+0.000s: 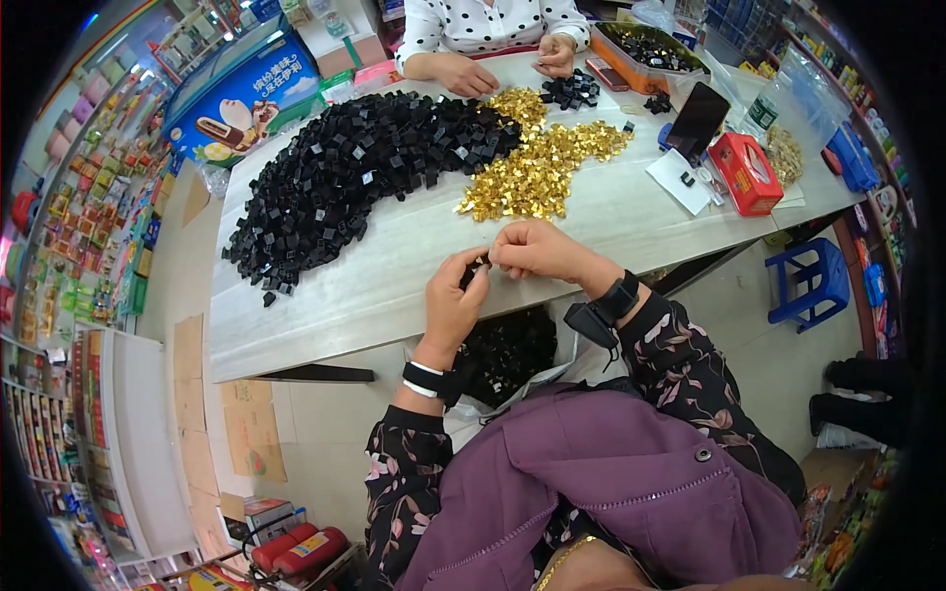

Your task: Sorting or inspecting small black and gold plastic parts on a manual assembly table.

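Observation:
My left hand [452,305] is closed on a small black plastic piece [476,269] at the table's near edge. Touching it from the right, my right hand [537,250] has thumb and finger pinched together; whatever sits between those tips is too small to make out. Just beyond my hands lies a heap of small shiny gold pieces [522,185]. A far larger mound of black square pieces [345,163] curves across the left and middle of the table [394,261]. Below my hands, under the table edge, a pale bag [570,345] holds many black pieces [507,360].
Across the table a person in a dotted shirt [483,25] works beside a small black pile [570,91]. To the right are a phone [698,120], a red box [746,175], a plastic bottle [759,113] and a filled tub [645,74]. A blue stool [810,284] stands on the floor.

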Motion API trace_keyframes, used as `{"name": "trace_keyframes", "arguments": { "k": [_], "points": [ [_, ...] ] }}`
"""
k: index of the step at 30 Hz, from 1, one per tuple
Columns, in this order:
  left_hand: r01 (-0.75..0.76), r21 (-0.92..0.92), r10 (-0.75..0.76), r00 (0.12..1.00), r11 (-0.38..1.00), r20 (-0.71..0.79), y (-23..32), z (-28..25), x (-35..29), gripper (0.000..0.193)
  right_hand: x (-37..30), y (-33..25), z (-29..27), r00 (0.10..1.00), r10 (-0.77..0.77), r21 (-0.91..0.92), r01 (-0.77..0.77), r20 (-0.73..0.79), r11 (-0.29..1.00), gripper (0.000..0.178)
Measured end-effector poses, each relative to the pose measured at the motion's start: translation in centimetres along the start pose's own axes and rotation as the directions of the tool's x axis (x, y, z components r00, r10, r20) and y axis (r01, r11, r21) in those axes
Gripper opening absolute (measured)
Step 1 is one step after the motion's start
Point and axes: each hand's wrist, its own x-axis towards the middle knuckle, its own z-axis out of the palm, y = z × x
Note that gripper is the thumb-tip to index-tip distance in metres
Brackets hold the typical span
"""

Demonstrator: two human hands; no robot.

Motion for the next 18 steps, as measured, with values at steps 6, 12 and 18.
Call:
{"name": "trace_keyframes", "arguments": {
  "k": [6, 12, 18],
  "points": [
    [0.11, -0.106, -0.103, 0.993, 0.988, 0.063, 1.2, 0.2, 0.3, 0.022, 0.0, 0.9, -0.4, 0.999, -0.022, -0.071, 0.019, -0.045, 0.997, 0.025],
    [0.015, 0.038, -0.018, 0.996, 0.999, 0.082, 0.4, 0.1, 0.4, 0.021, -0.1, 0.7, -0.4, 1.0, -0.03, -0.089, 0.029, -0.004, 0.996, 0.025],
    [0.036, -0.077, -0.029, 0.996, 0.996, 0.088, 0.2, -0.1, 0.4, 0.021, 0.5, 0.8, -0.7, 0.995, 0.068, -0.148, -0.058, 0.067, 0.987, 0.022]
  ]
}}
